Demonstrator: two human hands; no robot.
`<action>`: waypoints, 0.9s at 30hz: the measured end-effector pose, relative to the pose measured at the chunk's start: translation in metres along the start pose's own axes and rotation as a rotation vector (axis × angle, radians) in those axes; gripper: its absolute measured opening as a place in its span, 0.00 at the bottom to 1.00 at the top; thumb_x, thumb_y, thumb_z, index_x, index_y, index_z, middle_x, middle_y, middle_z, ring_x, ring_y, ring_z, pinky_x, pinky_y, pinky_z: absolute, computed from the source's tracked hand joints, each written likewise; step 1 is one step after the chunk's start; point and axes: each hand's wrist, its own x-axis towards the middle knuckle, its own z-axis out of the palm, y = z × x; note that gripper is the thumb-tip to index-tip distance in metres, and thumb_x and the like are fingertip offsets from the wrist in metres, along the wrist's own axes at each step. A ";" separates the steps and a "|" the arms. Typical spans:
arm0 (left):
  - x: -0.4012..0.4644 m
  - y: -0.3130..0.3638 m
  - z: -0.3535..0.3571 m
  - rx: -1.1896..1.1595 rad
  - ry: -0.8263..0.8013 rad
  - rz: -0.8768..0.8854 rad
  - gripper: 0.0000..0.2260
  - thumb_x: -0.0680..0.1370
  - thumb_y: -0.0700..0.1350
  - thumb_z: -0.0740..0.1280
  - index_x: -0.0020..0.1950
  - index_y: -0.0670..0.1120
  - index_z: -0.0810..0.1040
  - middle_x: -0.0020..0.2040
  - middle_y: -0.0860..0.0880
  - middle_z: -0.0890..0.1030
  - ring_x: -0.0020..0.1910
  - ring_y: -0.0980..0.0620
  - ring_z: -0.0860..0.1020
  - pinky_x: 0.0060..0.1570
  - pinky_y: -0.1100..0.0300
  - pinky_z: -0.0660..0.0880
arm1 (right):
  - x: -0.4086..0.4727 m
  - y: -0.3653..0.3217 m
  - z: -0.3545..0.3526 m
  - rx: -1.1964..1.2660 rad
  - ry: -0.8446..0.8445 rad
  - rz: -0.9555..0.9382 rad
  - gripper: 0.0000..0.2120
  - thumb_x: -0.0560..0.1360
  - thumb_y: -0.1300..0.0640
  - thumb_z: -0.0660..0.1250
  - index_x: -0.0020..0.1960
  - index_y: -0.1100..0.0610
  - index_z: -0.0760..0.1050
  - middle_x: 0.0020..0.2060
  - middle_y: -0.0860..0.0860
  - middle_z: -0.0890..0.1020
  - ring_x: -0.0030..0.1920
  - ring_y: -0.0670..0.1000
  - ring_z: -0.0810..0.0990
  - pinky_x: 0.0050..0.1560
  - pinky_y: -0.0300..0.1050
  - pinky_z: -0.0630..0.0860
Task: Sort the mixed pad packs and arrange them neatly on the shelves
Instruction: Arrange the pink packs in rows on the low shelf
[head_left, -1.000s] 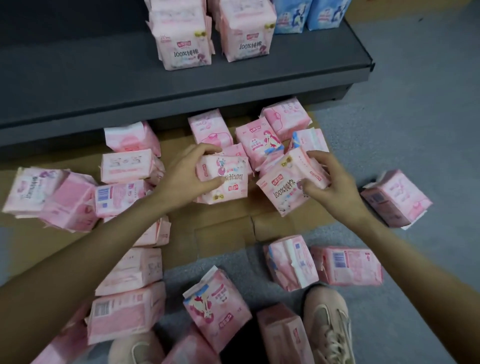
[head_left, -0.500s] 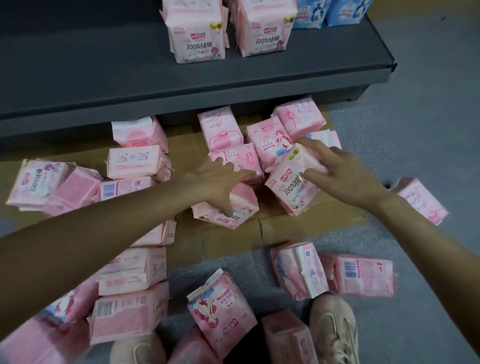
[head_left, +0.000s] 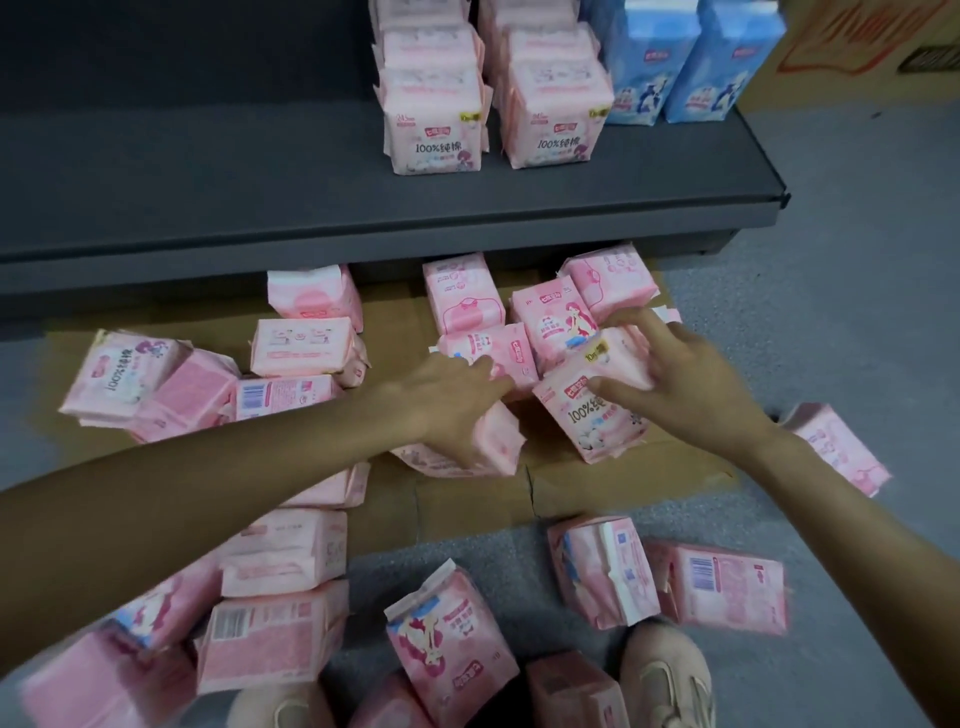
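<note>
Right hand (head_left: 691, 384) clamped on 100% pack (head_left: 592, 410), just below shelf (head_left: 260, 171) front edge. Left hand (head_left: 452, 405) curled round lower pack (head_left: 498, 447); grip partly hidden. Best: lift both clear, stand upright beside matching shelf stacks (head_left: 434, 104).

Head-worn view, steeply downward, close.

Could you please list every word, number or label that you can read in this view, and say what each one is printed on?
"100%" plus two Chinese characters: left pink shelf pack, right pink shelf pack.
"100%", rest covered: pack gripped by the right hand.
"100%" upside down: far-left floor pack.
"10", yellow tag, same gripped pack.
Red brand badges, barcodes, blue packs: too small or blurred.
</note>
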 end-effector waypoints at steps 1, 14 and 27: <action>-0.014 -0.013 -0.008 -0.042 0.018 -0.037 0.40 0.68 0.65 0.70 0.73 0.50 0.59 0.61 0.47 0.70 0.53 0.48 0.75 0.41 0.58 0.70 | 0.001 -0.008 -0.004 -0.003 0.001 -0.016 0.31 0.64 0.28 0.60 0.63 0.37 0.60 0.52 0.51 0.78 0.49 0.54 0.79 0.44 0.56 0.80; -0.117 -0.224 -0.077 -0.329 0.592 -0.675 0.41 0.62 0.65 0.74 0.69 0.49 0.67 0.61 0.46 0.71 0.62 0.45 0.67 0.57 0.50 0.67 | 0.138 -0.157 -0.054 0.066 0.062 -0.247 0.29 0.63 0.48 0.78 0.55 0.53 0.64 0.51 0.47 0.71 0.50 0.49 0.71 0.42 0.42 0.62; -0.057 -0.387 -0.036 -0.931 1.034 -0.970 0.32 0.67 0.50 0.77 0.67 0.48 0.67 0.62 0.52 0.77 0.61 0.51 0.75 0.61 0.56 0.68 | 0.364 -0.249 -0.011 -0.071 0.268 -0.309 0.27 0.64 0.53 0.79 0.53 0.61 0.67 0.54 0.57 0.72 0.51 0.56 0.73 0.47 0.47 0.68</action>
